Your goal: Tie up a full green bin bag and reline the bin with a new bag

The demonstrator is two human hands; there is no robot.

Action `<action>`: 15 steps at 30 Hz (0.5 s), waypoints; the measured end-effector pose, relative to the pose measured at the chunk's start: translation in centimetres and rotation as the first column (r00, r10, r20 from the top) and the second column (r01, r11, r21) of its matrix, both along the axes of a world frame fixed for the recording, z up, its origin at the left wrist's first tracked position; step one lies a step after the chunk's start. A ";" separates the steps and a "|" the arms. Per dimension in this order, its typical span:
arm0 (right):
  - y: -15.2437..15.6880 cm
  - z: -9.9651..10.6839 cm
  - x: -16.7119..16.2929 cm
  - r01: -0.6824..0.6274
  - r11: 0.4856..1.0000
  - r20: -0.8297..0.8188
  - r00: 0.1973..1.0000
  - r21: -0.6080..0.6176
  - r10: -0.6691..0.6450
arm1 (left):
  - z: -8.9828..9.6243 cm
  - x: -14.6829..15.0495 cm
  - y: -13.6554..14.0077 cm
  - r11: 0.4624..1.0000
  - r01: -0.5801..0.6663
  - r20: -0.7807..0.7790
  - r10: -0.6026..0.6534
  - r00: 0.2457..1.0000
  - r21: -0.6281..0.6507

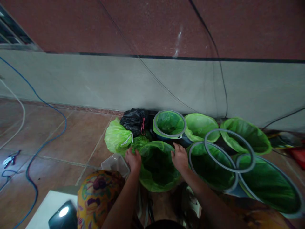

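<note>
A green garbage bag (159, 186) lines the bin between my knees, its mouth spread wide and its inside dark. My left hand (133, 159) is closed on the bag's left edge, fingers curled at the rim. At the opposite side, my right hand (179, 156) grips the right edge with bent fingers. A knotted light-green bag (116, 135) and a tied black bag (133, 121) with a red string lie beyond my left hand. Beside that hand sits a clear plastic container (115, 163). The bin under the bag is mostly hidden.
Several bins with green liners stand behind and right, including one with a grey ring (169, 111). A loose grey ring (230, 130) lies across two bins. A blue cable (43, 149) and keys (10, 160) lie on the tiles. A phone-like dark object (62, 218) rests on a white surface.
</note>
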State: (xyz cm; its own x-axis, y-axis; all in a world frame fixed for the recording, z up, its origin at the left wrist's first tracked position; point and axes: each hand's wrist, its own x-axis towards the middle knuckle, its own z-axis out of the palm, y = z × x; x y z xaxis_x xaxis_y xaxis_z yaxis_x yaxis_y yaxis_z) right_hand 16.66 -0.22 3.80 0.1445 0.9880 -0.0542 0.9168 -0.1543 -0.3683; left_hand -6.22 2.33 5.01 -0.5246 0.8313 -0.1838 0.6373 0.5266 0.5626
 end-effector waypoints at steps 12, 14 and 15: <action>3.3 -7.2 -4.2 -0.029 0.943 -0.150 0.988 -0.331 -0.023 | -5.7 5.0 1.5 0.785 0.499 0.059 -0.516 0.854 -0.368; 3.4 -8.1 -3.9 -0.029 0.936 -0.180 0.983 -0.350 -0.036 | -6.3 5.0 1.8 0.782 0.497 0.075 -0.509 0.857 -0.376; 3.3 -8.2 -3.9 -0.034 0.930 -0.192 0.981 -0.366 -0.040 | -6.3 5.2 1.9 0.778 0.499 0.082 -0.509 0.857 -0.381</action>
